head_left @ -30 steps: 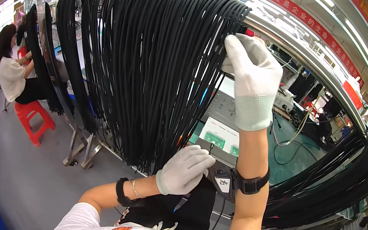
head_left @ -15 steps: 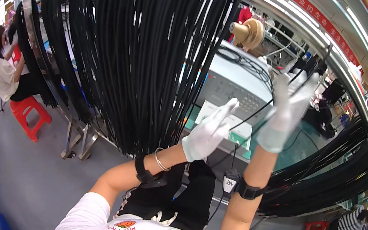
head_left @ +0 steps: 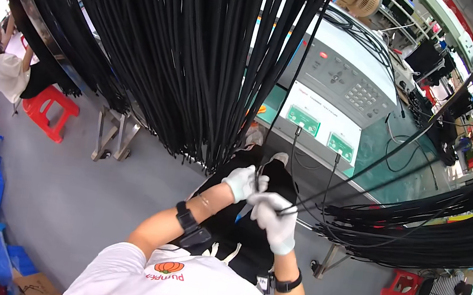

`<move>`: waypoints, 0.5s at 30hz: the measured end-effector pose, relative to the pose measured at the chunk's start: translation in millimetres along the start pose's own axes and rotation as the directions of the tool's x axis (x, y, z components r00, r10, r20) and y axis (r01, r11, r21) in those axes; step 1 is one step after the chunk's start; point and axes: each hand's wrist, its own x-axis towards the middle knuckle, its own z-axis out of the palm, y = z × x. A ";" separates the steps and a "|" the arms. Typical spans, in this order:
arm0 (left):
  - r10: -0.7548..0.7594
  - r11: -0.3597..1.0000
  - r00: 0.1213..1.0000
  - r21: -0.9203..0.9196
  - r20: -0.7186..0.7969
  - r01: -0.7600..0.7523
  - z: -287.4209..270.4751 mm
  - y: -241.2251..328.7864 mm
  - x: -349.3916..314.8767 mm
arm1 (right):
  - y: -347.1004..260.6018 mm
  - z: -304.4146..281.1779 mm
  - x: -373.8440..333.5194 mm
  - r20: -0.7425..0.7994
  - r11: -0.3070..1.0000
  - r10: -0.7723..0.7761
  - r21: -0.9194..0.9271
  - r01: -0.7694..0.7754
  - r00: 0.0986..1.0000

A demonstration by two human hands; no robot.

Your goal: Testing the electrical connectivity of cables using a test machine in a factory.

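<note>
My right grip [head_left: 275, 218] is pinching a black cable [head_left: 464, 87] low in front of my legs, and from there it runs up to the right. I see two strands, partly blurred; I cannot tell if this is one folded cable or two. My left grip [head_left: 247, 183] is just beside, with bent fingers and a dark strand at their tips; if they pinch it, I cannot tell.

As I judge, the taking up of this cable is done, but its handling is not yet finished. On the counter [head_left: 371, 144], the white box [head_left: 324, 114] has two leads [head_left: 338, 158] in its front. Many cables hang in the left bundle [head_left: 189, 52], and many lie in the right bundle [head_left: 416, 231]; which of these are finished, I cannot tell.
</note>
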 end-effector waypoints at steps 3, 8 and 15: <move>0.218 0.966 0.970 0.167 -0.109 -0.198 11.7 -3.7 1.3 | 11.0 -11.0 -21.4 0.264 0.928 -0.192 -0.265 0.262 0.945; 0.440 0.788 0.894 0.441 0.086 -0.430 41.4 -32.3 -68.9 | 33.4 -24.0 -5.9 0.089 0.510 -0.444 -0.794 0.333 0.892; 0.660 0.059 0.614 0.785 0.433 -0.616 82.5 -47.7 -123.8 | 14.1 -3.4 28.6 -0.299 0.973 -0.071 -0.231 0.000 0.952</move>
